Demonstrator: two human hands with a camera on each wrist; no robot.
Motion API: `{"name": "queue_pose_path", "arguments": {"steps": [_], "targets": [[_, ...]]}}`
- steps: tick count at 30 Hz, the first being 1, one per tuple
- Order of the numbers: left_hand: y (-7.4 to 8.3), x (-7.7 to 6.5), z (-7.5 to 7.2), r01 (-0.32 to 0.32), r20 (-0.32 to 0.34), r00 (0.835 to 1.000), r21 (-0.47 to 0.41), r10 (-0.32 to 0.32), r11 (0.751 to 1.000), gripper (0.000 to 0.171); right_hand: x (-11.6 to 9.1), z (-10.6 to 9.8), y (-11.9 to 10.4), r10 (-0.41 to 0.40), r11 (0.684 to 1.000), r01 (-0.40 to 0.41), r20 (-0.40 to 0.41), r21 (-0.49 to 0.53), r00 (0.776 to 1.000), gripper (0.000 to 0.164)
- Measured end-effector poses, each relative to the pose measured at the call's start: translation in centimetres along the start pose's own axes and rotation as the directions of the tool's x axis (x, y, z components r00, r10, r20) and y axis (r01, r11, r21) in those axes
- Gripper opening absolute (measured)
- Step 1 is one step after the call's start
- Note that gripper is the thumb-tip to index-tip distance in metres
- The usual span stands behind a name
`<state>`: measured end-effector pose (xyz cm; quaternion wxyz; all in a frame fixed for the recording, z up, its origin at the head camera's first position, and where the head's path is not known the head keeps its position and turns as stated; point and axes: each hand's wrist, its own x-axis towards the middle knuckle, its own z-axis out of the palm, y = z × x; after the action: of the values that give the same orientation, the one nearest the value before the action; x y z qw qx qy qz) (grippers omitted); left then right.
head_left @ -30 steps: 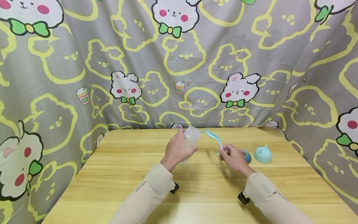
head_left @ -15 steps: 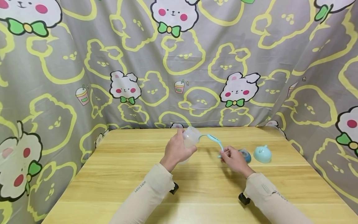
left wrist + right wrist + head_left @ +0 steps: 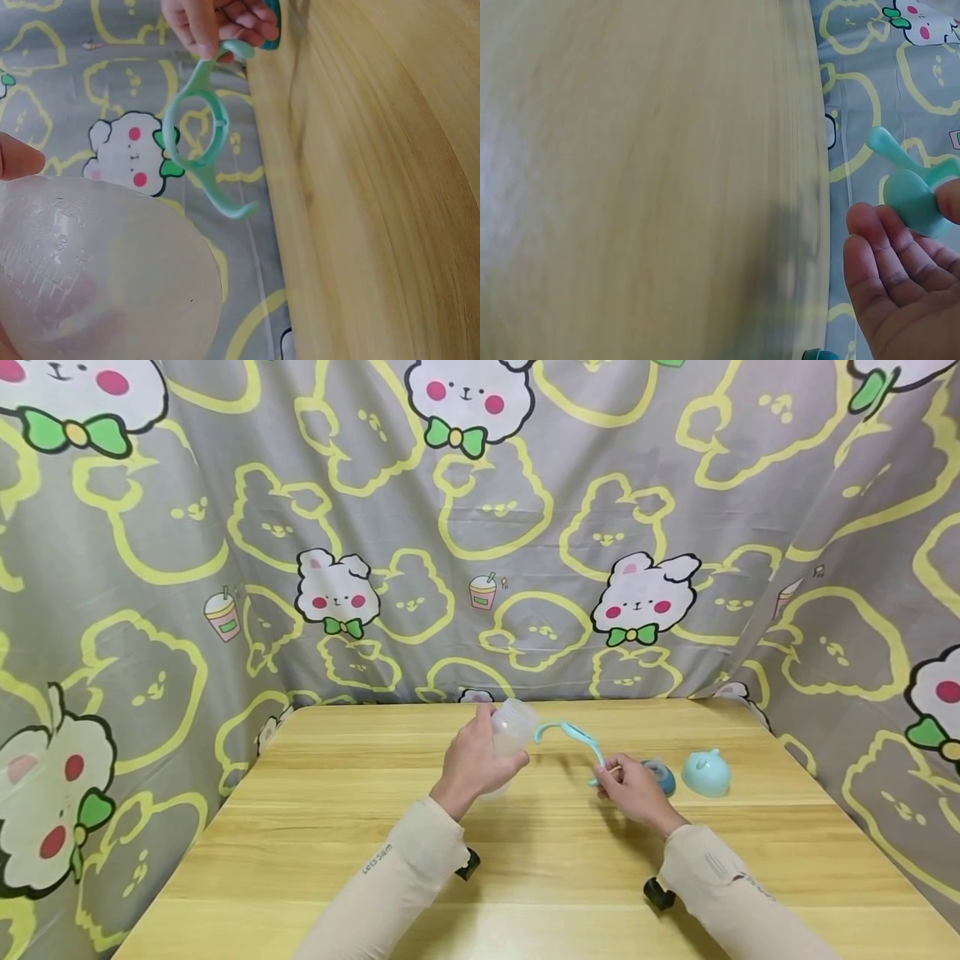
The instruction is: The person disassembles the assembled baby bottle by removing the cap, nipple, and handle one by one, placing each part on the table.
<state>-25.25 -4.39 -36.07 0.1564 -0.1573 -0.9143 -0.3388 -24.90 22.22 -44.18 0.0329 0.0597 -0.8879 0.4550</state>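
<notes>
In the head view my left hand (image 3: 480, 764) grips a translucent baby bottle (image 3: 513, 727), its open neck tilted up and to the right. Embossed markings show on the bottle wall in the left wrist view. My right hand (image 3: 628, 789) pinches one end of a pale teal bottle handle (image 3: 576, 732), a ring with two curved arms. The left wrist view shows the ring of this handle (image 3: 171, 135) from its open side, apart from the bottle. Thumb and fingers meet on the handle's rounded end (image 3: 913, 201) in the right wrist view.
Just beyond my right hand lies a dark blue bottle collar (image 3: 662, 778) with a clear part on top, perhaps a teat. A light blue domed cap (image 3: 707, 774) stands to its right. The wooden table (image 3: 337, 860) ends at a patterned curtain (image 3: 525, 527).
My right hand has shifted slightly right and down, taking the handle with it. The handle's far end has drawn away from the bottle's neck. My left hand and the bottle stay in place.
</notes>
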Motion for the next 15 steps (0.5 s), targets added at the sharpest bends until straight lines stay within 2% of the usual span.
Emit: {"name": "queue_pose_path", "arguments": {"steps": [15], "targets": [[0.02,-0.05,0.0,-0.001,0.0,1.0,-0.004,0.001,1.0,0.07,-0.06,-0.06,0.56,0.023,0.999,-0.022,0.011,-0.036,1.0,0.02]]}}
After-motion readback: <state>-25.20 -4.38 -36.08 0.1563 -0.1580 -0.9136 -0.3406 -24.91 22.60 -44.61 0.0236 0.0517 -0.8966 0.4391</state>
